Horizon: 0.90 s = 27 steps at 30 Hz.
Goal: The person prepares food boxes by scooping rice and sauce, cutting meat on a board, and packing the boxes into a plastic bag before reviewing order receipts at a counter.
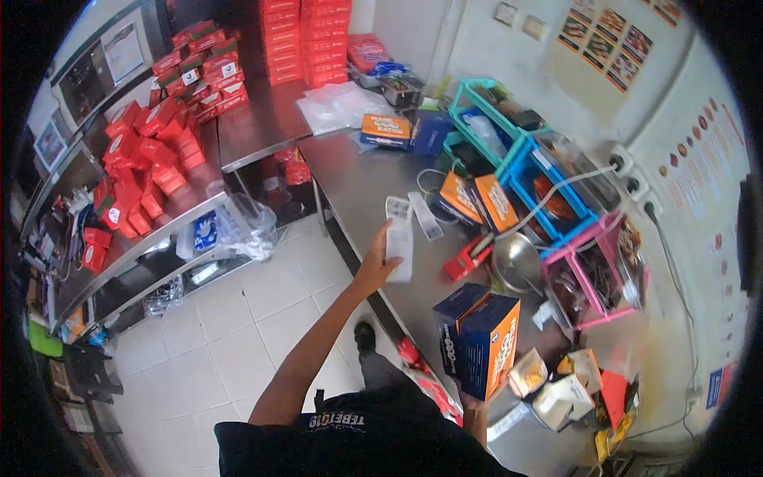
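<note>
My left hand [375, 257] holds a long strip of white printed paper [400, 247], apparently a receipt, above the edge of the steel counter [351, 185]. My right hand [475, 408] is under a pair of navy and orange cardboard food boxes [477, 340], supporting them from below; most of its fingers are hidden. The two boxes sit side by side and look closed. Another printed paper slip [425, 216] lies on the counter just beyond my left hand. Right of the held boxes are opened paper food boxes [563, 400], one small box [528, 372] with yellowish food inside.
Red boxes [149, 155] are heaped on the left steel table. Teal [486, 122], blue [551, 185] and pink [605, 286] baskets line the wall. A metal bowl [517, 261], a red-handled item [468, 257], more orange boxes [477, 200] and a white cable [557, 194] lie nearby.
</note>
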Available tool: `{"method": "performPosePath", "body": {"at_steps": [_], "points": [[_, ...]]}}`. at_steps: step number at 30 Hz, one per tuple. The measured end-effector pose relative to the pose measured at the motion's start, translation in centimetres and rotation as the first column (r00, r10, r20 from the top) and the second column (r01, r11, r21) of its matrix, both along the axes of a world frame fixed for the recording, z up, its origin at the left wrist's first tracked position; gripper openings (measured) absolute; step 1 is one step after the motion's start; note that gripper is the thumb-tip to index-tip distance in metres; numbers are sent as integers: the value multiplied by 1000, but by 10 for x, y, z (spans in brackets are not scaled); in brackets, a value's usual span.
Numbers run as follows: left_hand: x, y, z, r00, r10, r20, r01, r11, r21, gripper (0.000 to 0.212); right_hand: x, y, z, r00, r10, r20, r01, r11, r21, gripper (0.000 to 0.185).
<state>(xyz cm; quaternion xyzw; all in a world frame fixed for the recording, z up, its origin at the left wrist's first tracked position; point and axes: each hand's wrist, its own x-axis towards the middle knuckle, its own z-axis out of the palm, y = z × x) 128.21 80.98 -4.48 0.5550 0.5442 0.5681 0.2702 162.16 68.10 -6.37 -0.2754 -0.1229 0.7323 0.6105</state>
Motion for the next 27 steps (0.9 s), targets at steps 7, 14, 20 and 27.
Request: {"method": "performPosePath", "body": {"at_steps": [7,14,20,27], "points": [[-115,84,-100,880,-114,-461,-69,930,-362,94,-147,142,20,995,81,-54,-86,993,-85,71],[-166,166,-85,921,-62,-386,-61,953,-298,89,-254,275,-27,989,108,100,-106,994,-27,68],[-310,276,-105,882,285,-374,-289,956,48,33,-290,280,-32,979,6,205,14,995,-94,70],[-382,474,-41,910,130,-394,-64,982,176,19,-326,274,-3,525,-138,840,484,860,-161,62]]}}
